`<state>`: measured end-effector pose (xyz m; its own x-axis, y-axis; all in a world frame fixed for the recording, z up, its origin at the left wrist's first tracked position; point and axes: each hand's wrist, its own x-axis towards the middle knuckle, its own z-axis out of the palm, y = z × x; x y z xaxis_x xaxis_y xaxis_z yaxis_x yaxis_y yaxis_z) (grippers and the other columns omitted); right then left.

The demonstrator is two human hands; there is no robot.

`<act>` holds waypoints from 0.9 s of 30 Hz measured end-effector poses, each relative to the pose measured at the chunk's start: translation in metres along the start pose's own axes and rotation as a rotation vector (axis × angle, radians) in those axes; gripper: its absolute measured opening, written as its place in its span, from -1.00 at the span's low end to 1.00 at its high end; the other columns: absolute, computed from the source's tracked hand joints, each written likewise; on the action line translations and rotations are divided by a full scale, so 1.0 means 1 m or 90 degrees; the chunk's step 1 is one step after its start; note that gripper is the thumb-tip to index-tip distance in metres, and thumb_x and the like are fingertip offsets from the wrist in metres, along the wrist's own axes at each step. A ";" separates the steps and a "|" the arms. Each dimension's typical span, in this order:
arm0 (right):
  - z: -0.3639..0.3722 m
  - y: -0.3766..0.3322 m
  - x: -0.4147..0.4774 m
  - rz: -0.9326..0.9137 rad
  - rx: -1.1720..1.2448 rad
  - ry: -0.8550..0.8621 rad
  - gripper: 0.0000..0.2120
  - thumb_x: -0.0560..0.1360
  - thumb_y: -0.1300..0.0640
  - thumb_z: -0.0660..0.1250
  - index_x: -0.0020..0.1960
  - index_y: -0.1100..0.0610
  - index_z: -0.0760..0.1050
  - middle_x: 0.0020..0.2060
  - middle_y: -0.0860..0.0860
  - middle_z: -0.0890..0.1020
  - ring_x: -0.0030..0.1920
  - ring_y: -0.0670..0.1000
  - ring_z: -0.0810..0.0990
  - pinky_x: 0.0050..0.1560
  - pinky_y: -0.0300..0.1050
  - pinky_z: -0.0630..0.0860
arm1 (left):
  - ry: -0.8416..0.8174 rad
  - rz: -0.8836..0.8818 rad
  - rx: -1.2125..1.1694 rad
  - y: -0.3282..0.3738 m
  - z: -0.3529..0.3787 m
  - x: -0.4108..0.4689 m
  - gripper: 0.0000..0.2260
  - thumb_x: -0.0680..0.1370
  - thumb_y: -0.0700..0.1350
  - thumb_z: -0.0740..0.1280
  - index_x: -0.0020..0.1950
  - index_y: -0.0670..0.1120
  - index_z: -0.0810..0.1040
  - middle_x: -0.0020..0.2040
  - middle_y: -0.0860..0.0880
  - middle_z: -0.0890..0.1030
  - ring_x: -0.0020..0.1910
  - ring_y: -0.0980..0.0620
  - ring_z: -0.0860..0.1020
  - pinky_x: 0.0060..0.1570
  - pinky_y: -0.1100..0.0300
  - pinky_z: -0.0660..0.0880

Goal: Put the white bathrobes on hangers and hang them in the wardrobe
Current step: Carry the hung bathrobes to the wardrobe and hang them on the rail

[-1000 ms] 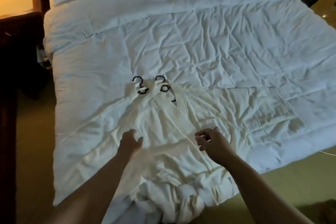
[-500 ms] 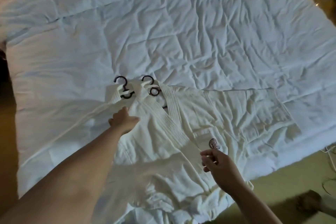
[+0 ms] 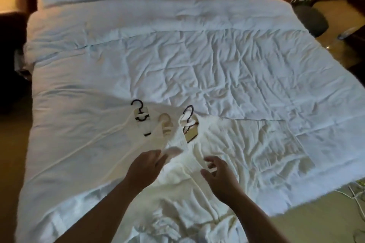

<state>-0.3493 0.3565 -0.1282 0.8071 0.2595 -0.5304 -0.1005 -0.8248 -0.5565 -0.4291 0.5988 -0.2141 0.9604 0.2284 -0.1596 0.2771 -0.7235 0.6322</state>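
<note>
Head view: left hand (image 3: pixel 146 169) spread on bathrobe (image 3: pixel 227 144), right hand (image 3: pixel 219 176) curled (grip unclear).

No text, label, brand, number or sign can be read anywhere in the view. The white bathrobe (image 3: pixel 183 193), the left hanger (image 3: pixel 140 119) and the right hanger (image 3: pixel 190 124) lying on the bed are too blurred and dim for any print or mark on them to be made out.
</note>
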 end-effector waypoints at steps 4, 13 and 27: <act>-0.028 0.003 -0.005 -0.038 -0.080 0.118 -0.34 0.49 0.02 0.44 0.52 -0.06 0.24 0.38 0.07 0.30 0.35 0.10 0.40 0.33 0.04 0.40 | 0.036 0.099 0.030 0.022 -0.013 -0.058 -0.54 0.64 0.30 0.01 -0.26 0.03 0.41 -0.39 0.05 0.45 -0.38 0.01 0.49 -0.36 0.13 0.37; -0.113 0.031 -0.033 -0.365 -0.378 -0.041 -0.40 0.54 -0.33 0.20 0.50 -0.10 0.33 0.37 -0.12 0.48 0.46 0.02 0.31 0.47 -0.04 0.27 | 0.157 0.051 0.029 0.106 -0.045 -0.195 -0.50 0.60 0.35 0.06 -0.26 -0.01 0.45 -0.37 0.05 0.48 -0.36 0.11 0.47 -0.31 0.11 0.38; -0.160 -0.070 -0.265 -0.925 -0.257 -0.142 -0.70 0.57 0.03 0.33 -0.26 -0.19 0.32 -0.40 -0.13 0.45 -0.39 -0.11 0.44 -0.35 -0.18 0.29 | 0.493 -0.201 0.096 0.275 -0.087 -0.469 -0.53 0.55 0.43 0.05 -0.18 0.09 0.46 -0.35 0.11 0.52 -0.29 0.17 0.54 -0.36 0.25 0.44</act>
<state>-0.4631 0.2647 0.1540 -0.0415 0.9787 0.2012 0.8680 0.1350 -0.4778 -0.8054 0.3492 0.1008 0.5610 0.7764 0.2872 0.5829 -0.6168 0.5290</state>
